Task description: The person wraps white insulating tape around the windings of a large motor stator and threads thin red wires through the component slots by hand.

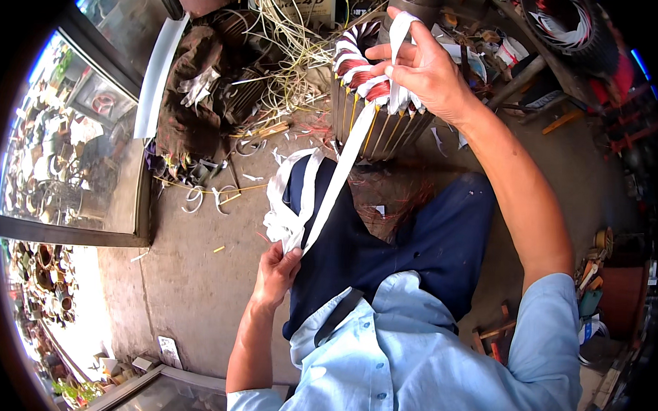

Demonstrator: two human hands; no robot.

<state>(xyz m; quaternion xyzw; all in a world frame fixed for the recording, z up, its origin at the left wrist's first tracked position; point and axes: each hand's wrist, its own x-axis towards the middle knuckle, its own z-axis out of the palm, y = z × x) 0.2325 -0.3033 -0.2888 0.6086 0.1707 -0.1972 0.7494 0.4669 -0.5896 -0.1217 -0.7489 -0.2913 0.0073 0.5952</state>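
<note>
A motor stator (pixel 363 130) stands on the floor beyond my knees, with slotted metal sides. Its red copper winding (pixel 360 79) is wrapped in places with white bands. My right hand (pixel 431 73) is above the stator's near right rim, thumb and fingers closed on a loop of white cloth tape (pixel 344 178). The tape stretches taut from the winding down to my left hand (pixel 274 274), which is beside my left thigh. That hand is closed around a loose bunch of the same tape, its loops hanging over my knee.
Pale loose wires (pixel 295 38) tangle behind the stator, left of it. A dark brown cloth heap (pixel 191 92) lies farther left, beside a glass-paned frame (pixel 113 162). Another wound stator (pixel 567 29) is at the far right. Paper scraps and wire bits litter the floor (pixel 196 266).
</note>
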